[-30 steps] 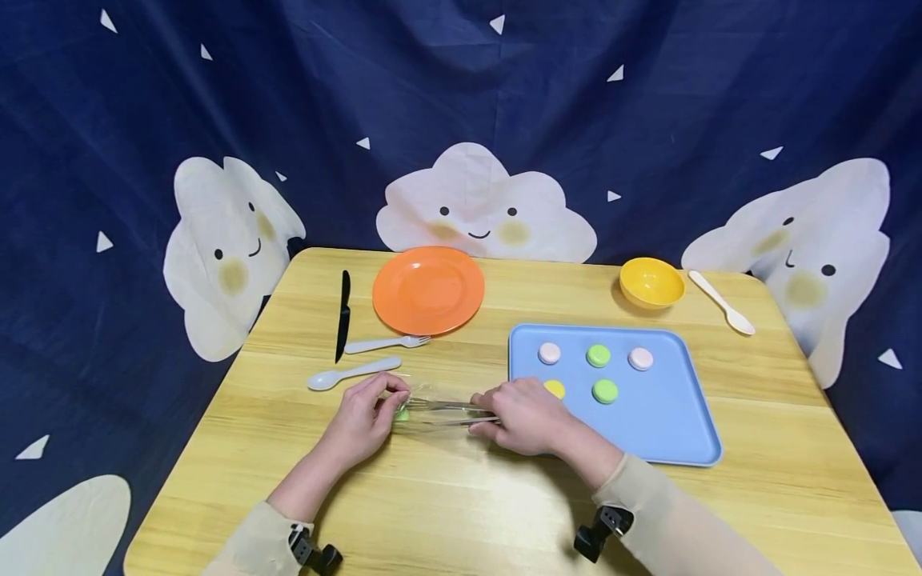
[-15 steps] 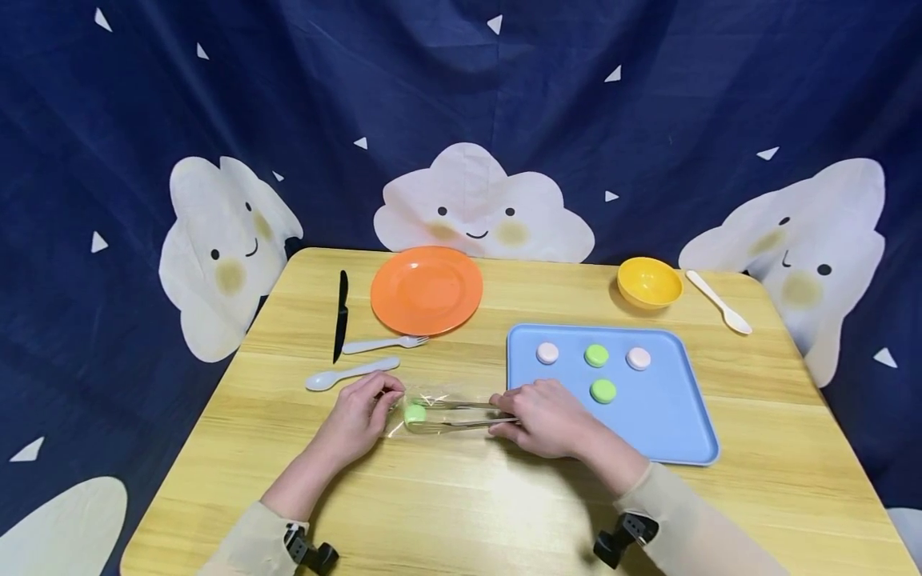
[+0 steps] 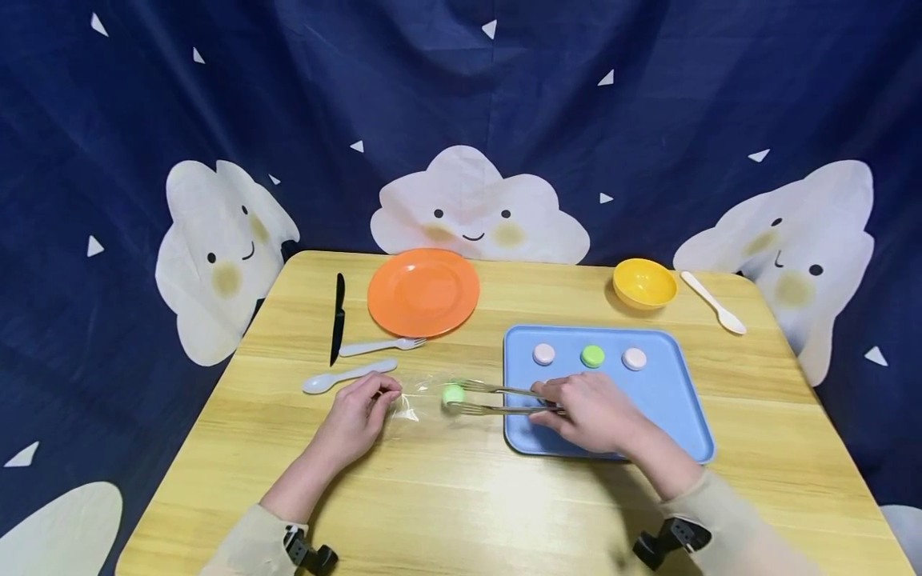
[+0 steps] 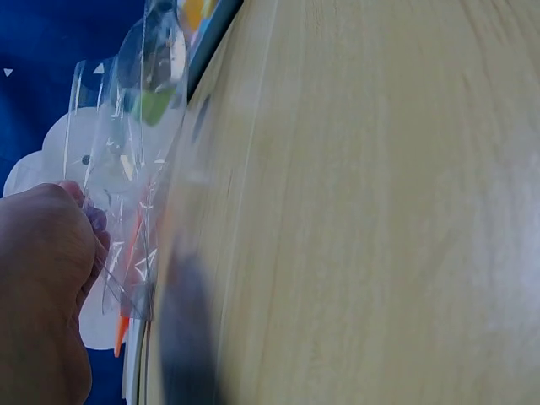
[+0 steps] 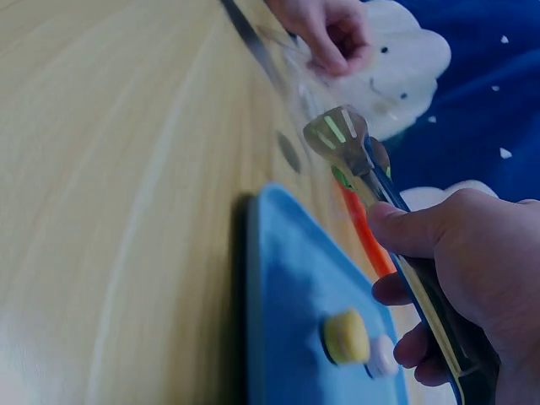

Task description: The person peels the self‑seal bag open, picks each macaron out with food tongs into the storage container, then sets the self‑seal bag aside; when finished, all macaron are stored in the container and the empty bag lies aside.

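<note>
My left hand point(image 3: 384, 398) pinches the left end of a clear plastic bag point(image 3: 421, 402) lying on the wooden table; the left wrist view shows the same hand point(image 4: 51, 270) at the crinkled bag point(image 4: 126, 169). My right hand point(image 3: 553, 405) grips metal tongs point(image 3: 500, 398), whose tips clamp a green macaron point(image 3: 453, 394) at the bag's right end. That hand hovers over the blue tray point(image 3: 684, 416), which carries two pink macarons point(image 3: 543, 353) and a green one point(image 3: 593, 356). A yellow macaron point(image 5: 346, 336) on the tray point(image 5: 287, 278) shows below the tongs point(image 5: 346, 143) in the right wrist view.
An orange plate point(image 3: 423, 292), a black knife point(image 3: 337, 318), a white fork point(image 3: 382, 346) and a pale spoon point(image 3: 346, 375) lie at the back left. A yellow bowl point(image 3: 643, 282) and a cream spoon point(image 3: 713, 302) sit at the back right.
My right hand has drawn the tongs and the green macaron rightward, from near my left hand to the bag's right end. My left hand has stayed on the bag.
</note>
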### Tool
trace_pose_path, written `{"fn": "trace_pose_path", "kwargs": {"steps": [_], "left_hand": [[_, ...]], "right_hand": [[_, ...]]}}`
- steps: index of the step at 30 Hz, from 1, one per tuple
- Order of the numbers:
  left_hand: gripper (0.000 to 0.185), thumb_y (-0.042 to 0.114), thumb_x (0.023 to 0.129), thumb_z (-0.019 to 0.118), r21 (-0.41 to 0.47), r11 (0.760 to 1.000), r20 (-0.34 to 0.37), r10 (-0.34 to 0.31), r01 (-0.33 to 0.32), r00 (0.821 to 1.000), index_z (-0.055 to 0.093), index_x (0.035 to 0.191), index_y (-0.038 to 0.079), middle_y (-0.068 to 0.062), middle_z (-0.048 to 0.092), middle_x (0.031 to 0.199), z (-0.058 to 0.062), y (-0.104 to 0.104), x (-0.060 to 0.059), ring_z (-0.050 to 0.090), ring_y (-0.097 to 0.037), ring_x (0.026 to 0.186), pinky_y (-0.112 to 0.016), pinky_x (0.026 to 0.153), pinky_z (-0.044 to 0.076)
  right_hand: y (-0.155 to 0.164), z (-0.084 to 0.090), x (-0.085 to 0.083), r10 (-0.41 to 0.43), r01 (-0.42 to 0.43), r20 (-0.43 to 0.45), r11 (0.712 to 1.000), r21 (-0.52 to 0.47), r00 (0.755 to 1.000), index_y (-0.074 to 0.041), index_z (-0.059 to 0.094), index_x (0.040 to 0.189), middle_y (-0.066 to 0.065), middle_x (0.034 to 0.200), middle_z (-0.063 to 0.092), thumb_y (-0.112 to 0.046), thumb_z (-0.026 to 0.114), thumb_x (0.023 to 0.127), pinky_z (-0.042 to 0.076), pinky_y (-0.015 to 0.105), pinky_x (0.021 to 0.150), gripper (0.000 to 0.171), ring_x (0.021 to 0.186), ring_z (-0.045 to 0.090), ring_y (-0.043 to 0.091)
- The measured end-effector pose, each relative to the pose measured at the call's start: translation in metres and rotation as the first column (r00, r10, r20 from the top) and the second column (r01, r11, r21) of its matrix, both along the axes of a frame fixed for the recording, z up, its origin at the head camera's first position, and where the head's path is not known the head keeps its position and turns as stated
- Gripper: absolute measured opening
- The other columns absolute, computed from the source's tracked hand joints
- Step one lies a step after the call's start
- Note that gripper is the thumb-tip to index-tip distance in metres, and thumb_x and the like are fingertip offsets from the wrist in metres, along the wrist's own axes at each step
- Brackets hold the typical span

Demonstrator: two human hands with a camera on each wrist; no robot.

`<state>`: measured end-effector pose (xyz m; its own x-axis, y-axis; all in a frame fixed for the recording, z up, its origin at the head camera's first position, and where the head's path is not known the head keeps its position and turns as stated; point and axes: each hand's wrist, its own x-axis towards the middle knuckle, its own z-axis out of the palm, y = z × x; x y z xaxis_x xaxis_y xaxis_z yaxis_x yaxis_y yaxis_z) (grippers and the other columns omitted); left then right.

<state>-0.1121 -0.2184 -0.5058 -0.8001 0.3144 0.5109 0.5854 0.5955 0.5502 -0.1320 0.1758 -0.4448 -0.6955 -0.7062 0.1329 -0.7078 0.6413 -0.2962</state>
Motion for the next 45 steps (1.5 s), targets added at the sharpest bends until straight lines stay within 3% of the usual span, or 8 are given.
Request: {"fn": "trace_pose_path", "kwargs": {"steps": [7, 10, 17, 28, 32, 36, 40, 45], "left_hand": [[0.018, -0.007, 0.093, 0.077, -0.029, 1.000, 0.018, -0.002, 0.003, 1.000, 0.071, 0.102, 0.008, 0.005, 0.071, 0.098, 0.000, -0.001, 0.000, 0.069, -0.012, 0.091, -0.034, 0.078, 0.063], [0.017, -0.007, 0.094, 0.076, -0.039, 0.999, 0.026, 0.002, -0.001, 1.000, 0.071, 0.103, 0.007, 0.004, 0.071, 0.099, 0.000, 0.000, 0.000, 0.070, -0.013, 0.093, -0.035, 0.079, 0.063], [0.015, -0.004, 0.095, 0.076, -0.065, 0.998, 0.052, 0.002, 0.001, 0.999, 0.072, 0.105, 0.006, 0.003, 0.072, 0.101, -0.001, 0.000, 0.000, 0.071, -0.015, 0.096, -0.037, 0.080, 0.064], [0.005, 0.006, 0.100, 0.073, -0.060, 0.997, 0.060, -0.035, 0.038, 0.998, 0.072, 0.106, 0.007, 0.002, 0.073, 0.102, 0.000, 0.001, -0.002, 0.070, -0.014, 0.095, -0.037, 0.078, 0.063], [0.007, 0.004, 0.100, 0.073, -0.065, 0.997, 0.059, -0.034, 0.038, 0.998, 0.072, 0.106, 0.007, 0.001, 0.073, 0.102, 0.001, 0.002, -0.002, 0.069, -0.013, 0.093, -0.036, 0.075, 0.062], [0.009, 0.002, 0.098, 0.074, -0.069, 0.997, 0.070, -0.031, 0.036, 0.997, 0.072, 0.105, 0.007, 0.001, 0.072, 0.102, 0.002, 0.003, -0.002, 0.068, -0.012, 0.092, -0.035, 0.074, 0.062], [0.010, 0.000, 0.097, 0.075, -0.072, 0.997, 0.081, -0.026, 0.032, 0.996, 0.072, 0.105, 0.007, 0.000, 0.072, 0.102, 0.003, 0.004, -0.002, 0.069, -0.012, 0.092, -0.035, 0.074, 0.062], [0.013, -0.002, 0.096, 0.075, -0.071, 0.997, 0.081, -0.019, 0.024, 0.997, 0.073, 0.105, 0.007, 0.002, 0.072, 0.102, 0.001, 0.005, -0.001, 0.068, -0.012, 0.091, -0.033, 0.073, 0.062]], "right_hand": [[0.034, 0.006, 0.003, -0.063, 0.062, -0.041, 0.998, -0.014, 0.997, -0.013, 0.078, 0.115, -0.007, 0.095, 0.076, -0.036, 0.080, 0.097, 0.049, 0.030, 0.058, 0.030, 0.070, 0.063, 0.007], [0.048, 0.008, 0.005, -0.098, 0.097, -0.054, 0.995, -0.025, 0.994, -0.012, 0.079, 0.116, -0.006, 0.098, 0.077, -0.035, 0.081, 0.095, 0.050, 0.031, 0.059, 0.031, 0.072, 0.064, 0.005], [0.082, 0.016, 0.013, -0.174, 0.171, -0.077, 0.984, -0.042, 0.982, -0.028, 0.070, 0.096, -0.025, 0.070, 0.047, -0.037, 0.083, 0.094, 0.034, 0.023, 0.049, 0.016, 0.059, 0.043, 0.000], [0.136, 0.024, 0.034, -0.278, 0.269, -0.143, 0.960, -0.082, 0.950, -0.034, 0.065, 0.093, -0.027, 0.062, 0.037, -0.029, 0.091, 0.084, 0.026, 0.020, 0.045, 0.027, 0.052, 0.034, -0.006], [0.155, 0.021, 0.042, -0.323, 0.314, -0.156, 0.946, -0.081, 0.934, -0.028, 0.074, 0.100, -0.027, 0.061, 0.033, -0.030, 0.092, 0.081, 0.025, 0.022, 0.045, 0.027, 0.051, 0.032, -0.006], [0.174, 0.016, 0.050, -0.352, 0.343, -0.159, 0.936, -0.084, 0.922, -0.017, 0.080, 0.113, -0.030, 0.060, 0.032, -0.029, 0.093, 0.080, 0.026, 0.023, 0.047, 0.038, 0.051, 0.032, -0.006], [0.190, 0.012, 0.056, -0.364, 0.354, -0.154, 0.931, -0.090, 0.919, -0.016, 0.079, 0.110, -0.030, 0.061, 0.034, -0.026, 0.093, 0.080, 0.026, 0.023, 0.047, 0.035, 0.053, 0.034, -0.006], [0.205, 0.010, 0.065, -0.429, 0.427, -0.124, 0.903, -0.038, 0.895, -0.019, 0.078, 0.111, -0.027, 0.060, 0.033, -0.030, 0.089, 0.086, 0.027, 0.025, 0.047, 0.030, 0.056, 0.036, -0.004]]}}
